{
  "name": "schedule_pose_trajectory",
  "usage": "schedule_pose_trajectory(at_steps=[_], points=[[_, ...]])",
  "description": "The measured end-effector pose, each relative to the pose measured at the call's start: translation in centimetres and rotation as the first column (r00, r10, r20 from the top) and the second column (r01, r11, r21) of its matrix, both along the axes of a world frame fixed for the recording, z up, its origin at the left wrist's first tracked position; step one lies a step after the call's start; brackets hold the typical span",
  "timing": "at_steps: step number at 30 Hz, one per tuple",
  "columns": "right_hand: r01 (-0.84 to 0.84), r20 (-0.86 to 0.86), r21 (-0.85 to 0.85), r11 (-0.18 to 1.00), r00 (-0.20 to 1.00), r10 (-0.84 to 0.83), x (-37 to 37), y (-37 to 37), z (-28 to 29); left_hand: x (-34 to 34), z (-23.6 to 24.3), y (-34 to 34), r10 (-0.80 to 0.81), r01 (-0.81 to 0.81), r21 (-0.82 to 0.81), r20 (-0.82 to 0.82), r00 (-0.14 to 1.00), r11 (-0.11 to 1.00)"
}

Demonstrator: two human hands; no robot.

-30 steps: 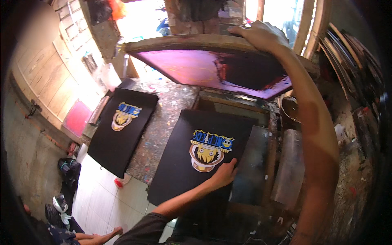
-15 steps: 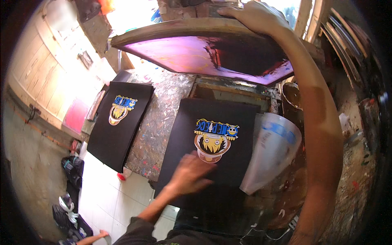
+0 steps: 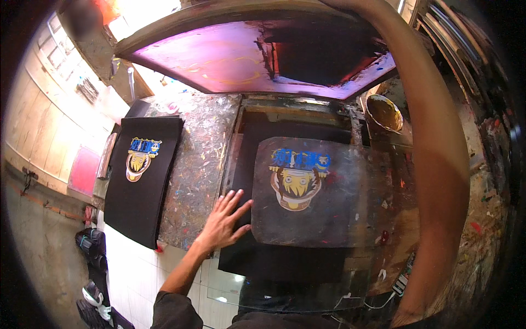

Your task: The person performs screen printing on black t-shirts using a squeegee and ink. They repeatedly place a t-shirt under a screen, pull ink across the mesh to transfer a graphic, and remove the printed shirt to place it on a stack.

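Note:
My left hand (image 3: 224, 222) lies palm down with fingers spread at the left edge of a black fabric panel (image 3: 285, 266); nothing is in its grasp. Over the panel's printed cartoon design rests a clear plastic sheet (image 3: 309, 230), flat, with rounded corners. The lettering looks doubled through it. At the top, my right arm (image 3: 433, 109) reaches to a tilted screen printing frame (image 3: 197, 60) with pinkish mesh and a dark patch. My right hand (image 3: 356, 3) is at its upper edge, mostly cut off by the picture.
A stack of black panels (image 3: 137, 203) with a matching print lies on the paint-spattered table (image 3: 192, 192) to the left. An ink bucket (image 3: 385, 113) stands at back right. Boards (image 3: 452, 41) lean beyond my right arm. Shoes (image 3: 93, 296) are on the floor at lower left.
The clear sheet, curled up at the right before, now lies flat over the print. My left hand has moved left off the design. The raised frame appears higher and farther left in view.

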State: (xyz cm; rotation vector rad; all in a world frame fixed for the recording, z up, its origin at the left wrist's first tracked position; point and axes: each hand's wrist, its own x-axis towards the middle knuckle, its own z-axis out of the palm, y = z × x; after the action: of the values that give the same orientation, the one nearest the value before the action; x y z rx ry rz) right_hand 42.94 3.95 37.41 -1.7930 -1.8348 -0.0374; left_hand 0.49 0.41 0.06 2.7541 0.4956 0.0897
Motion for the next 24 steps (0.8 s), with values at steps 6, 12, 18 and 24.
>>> schedule_pose_trajectory(at_steps=[6,12,18,24], points=[[0.260,0.095,-0.040,0.965,0.962,-0.255,-1.9,-0.8,1.4,0.6,-0.3,0.3,0.053,-0.040,0.129,-0.099,0.994,0.991],[0.191,0.179,0.014,0.981,0.965,-0.190,-1.9,-0.7,1.7,0.9,-0.9,0.5,0.065,-0.057,0.122,-0.064,0.996,0.991],[0.236,0.167,0.040,0.971,0.956,-0.240,-1.8,-1.5,2.0,0.6,-1.2,0.6,0.083,-0.081,0.086,-0.023,0.996,0.993],[0.289,0.189,0.017,0.957,0.939,-0.287,-1.7,-1.5,2.3,0.6,-1.2,0.7,0.070,-0.066,0.105,-0.038,0.997,0.992]])
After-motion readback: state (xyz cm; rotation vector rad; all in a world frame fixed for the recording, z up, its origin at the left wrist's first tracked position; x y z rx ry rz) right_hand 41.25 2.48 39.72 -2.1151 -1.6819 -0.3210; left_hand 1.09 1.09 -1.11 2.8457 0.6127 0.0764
